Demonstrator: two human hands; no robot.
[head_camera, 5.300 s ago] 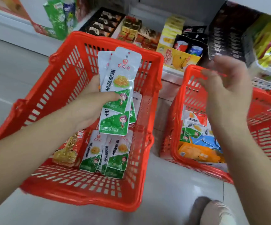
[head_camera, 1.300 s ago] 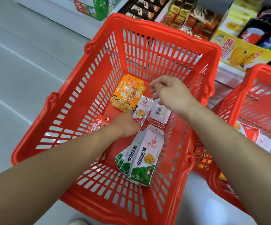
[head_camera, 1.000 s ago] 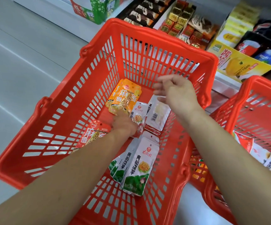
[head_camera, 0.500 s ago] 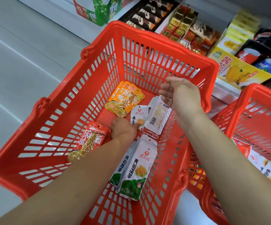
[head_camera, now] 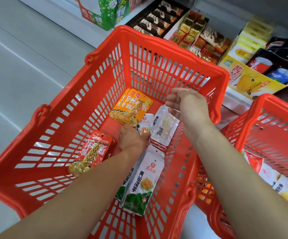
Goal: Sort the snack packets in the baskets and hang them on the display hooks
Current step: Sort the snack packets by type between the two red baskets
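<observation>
Pinching a face-down white packet (head_camera: 164, 130) by its top with my right hand (head_camera: 189, 107), left hand (head_camera: 131, 140) hiding its grip, I have piles (head_camera: 139, 183) grouped in the red basket (head_camera: 157, 47), nothing hung yet.

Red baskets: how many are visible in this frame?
2. One red basket fills the centre of the view; a second red basket stands beside it at the right edge, cut off by the frame. Others may lie out of view.
</observation>
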